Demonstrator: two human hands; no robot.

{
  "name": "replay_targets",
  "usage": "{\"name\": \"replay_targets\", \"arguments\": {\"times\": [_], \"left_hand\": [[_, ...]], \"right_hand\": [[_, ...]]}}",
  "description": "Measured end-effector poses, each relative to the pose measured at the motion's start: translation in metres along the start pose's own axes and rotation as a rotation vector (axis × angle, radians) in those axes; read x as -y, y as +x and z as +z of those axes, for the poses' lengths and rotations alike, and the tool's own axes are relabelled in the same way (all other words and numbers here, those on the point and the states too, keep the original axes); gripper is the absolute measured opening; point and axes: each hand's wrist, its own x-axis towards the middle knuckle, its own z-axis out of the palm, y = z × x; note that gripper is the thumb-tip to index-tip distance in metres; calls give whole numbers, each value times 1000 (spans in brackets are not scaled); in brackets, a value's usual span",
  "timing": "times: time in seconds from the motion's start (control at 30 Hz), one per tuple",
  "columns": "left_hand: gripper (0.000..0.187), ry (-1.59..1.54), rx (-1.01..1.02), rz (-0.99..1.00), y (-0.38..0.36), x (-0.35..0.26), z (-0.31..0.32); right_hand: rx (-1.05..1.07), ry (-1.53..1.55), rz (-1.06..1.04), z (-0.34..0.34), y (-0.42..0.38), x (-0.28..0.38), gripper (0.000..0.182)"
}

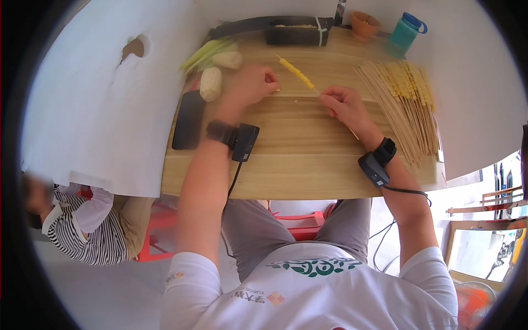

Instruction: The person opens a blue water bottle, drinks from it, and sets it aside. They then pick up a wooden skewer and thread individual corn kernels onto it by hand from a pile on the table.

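My right hand (344,104) is closed around a thin wooden skewer (315,91), its lower end sticking out below the palm. Yellow corn kernels (296,72) are threaded along the skewer's upper part, and the bare tip points up and left. To the left, my left hand (254,85) is slightly blurred, with thumb and fingers pinched together. A small yellow bit (278,89) shows right at its fingertips; I cannot tell whether they grip it. Just left of that hand lie a pale corn cob (210,84) and another cob (227,59).
Many skewers, several with yellow kernels (404,82), lie at the right. Green stalks (206,55) and a dark flat object (188,121) are at the left. Along the back stand a black box (297,36), a clay pot (365,26) and a teal bottle (406,36). A person (91,225) sits at lower left.
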Motion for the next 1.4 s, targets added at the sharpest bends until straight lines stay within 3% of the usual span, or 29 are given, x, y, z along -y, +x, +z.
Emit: {"name": "replay_targets", "arguments": {"times": [0.2,0.3,0.4,0.47,0.57,0.8,0.87,0.9,0.97,1.17,1.4], "left_hand": [[18,92,-40,55,-2,-7,-2],[17,-40,-146,51,-2,-4,-4],[17,-110,-108,46,0,0,-11],[16,-132,85,-20,-2,-10,-19],[16,34,128,19,-7,-18,-18],[13,-2,114,60,-4,-6,-13],[12,-267,-5,-135,-4,-6,-15],[12,-261,-7,-132,-2,0,-16],[14,-483,-220,-119,7,24,-16],[20,-861,-356,-190,4,37,-16],[26,-799,-330,-203,4,37,-11]], "right_hand": [[0,-11,0,0,-1,2,15],[-1,-20,-1,-1,-1,1,15],[3,-17,-8,-1,-2,1,15],[4,-17,-10,-1,-2,2,15],[3,-28,-9,-1,-3,3,15],[-1,-33,-19,0,-4,6,15],[0,-31,-33,1,-4,7,15],[1,-40,-32,1,-5,9,15],[0,-47,-41,1,-6,11,16],[67,-31,-53,0,-4,3,15],[100,-29,-49,1,-6,2,15]]}}
